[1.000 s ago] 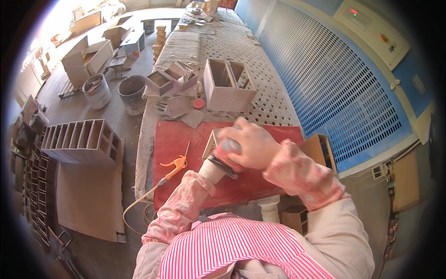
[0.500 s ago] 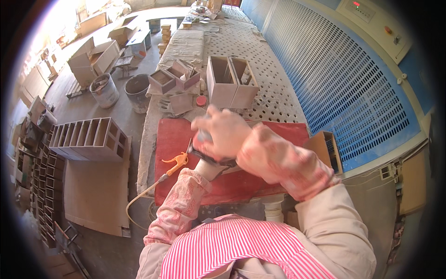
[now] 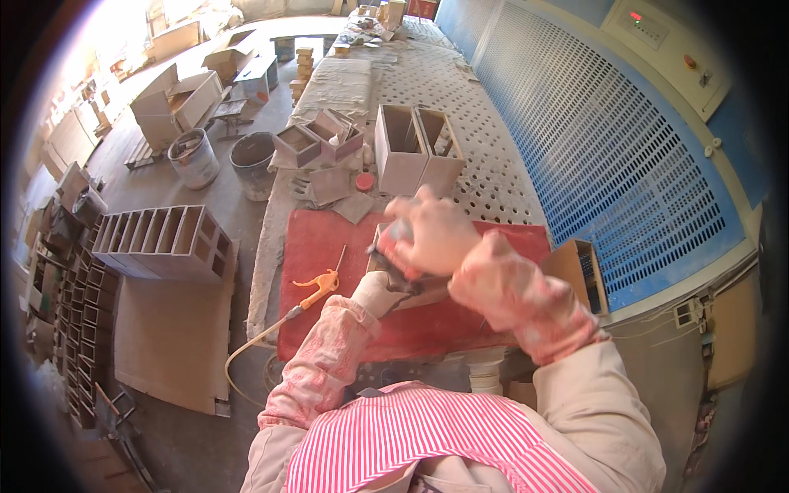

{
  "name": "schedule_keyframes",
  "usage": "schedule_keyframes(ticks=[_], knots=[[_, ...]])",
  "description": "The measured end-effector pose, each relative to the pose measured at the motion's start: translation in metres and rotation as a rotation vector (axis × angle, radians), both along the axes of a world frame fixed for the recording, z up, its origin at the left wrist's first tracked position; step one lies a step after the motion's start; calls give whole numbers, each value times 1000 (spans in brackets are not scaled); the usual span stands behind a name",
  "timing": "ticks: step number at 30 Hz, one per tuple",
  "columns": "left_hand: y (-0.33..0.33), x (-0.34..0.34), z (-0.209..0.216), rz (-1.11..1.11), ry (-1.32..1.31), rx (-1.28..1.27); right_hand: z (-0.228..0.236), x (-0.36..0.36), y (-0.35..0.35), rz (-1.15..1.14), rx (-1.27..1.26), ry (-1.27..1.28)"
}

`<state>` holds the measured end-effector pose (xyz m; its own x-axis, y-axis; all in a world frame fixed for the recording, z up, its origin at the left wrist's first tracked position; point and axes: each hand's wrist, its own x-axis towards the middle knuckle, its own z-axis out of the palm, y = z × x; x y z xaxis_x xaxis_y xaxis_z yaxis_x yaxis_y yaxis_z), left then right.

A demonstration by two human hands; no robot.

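Observation:
My left hand [image 3: 380,293], in a pale glove with dark fingertips, grips the left end of a small wooden box [image 3: 427,294] on the red mat [image 3: 320,329]. Just above the box, my right hand [image 3: 436,232] is smeared by motion. Its fingers are curled round something dark that I cannot make out. Both arms hide much of the box. Left of my left hand lies an orange air blow gun [image 3: 322,285] with a thin nozzle and a pale hose.
Beyond the mat, two tall open boxes [image 3: 419,152] stand on the perforated table [image 3: 493,164]. Small trays [image 3: 329,135], flat panels [image 3: 330,186] and a red round lid [image 3: 364,181] sit to their left. Buckets [image 3: 252,164] and a compartmented box [image 3: 168,238] flank the table. A blue grille [image 3: 608,140] rises at right.
My right hand has shifted right, uncovering more of the box's left end. My left hand stays at that end. The whole view has shifted slightly.

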<state>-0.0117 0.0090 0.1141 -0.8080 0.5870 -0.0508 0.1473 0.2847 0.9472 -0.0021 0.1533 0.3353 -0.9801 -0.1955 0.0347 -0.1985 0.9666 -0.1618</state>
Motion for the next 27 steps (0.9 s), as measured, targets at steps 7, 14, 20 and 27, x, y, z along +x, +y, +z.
schedule_keyframes(ticks=[7, 14, 20, 27], knots=[[0, 7, -9, -141, -578, 622, -6, 41, 38, 77, -27, 9], [-5, -4, 7, -41, -185, 63, 5, -41, 122, -308, 10, -83], [-3, -2, -28, -22, -245, 226, -13, -87, 64, -63, -27, -136], [-64, -9, 51, 148, 549, -276, -2, -70, 105, -390, -228, -119]])
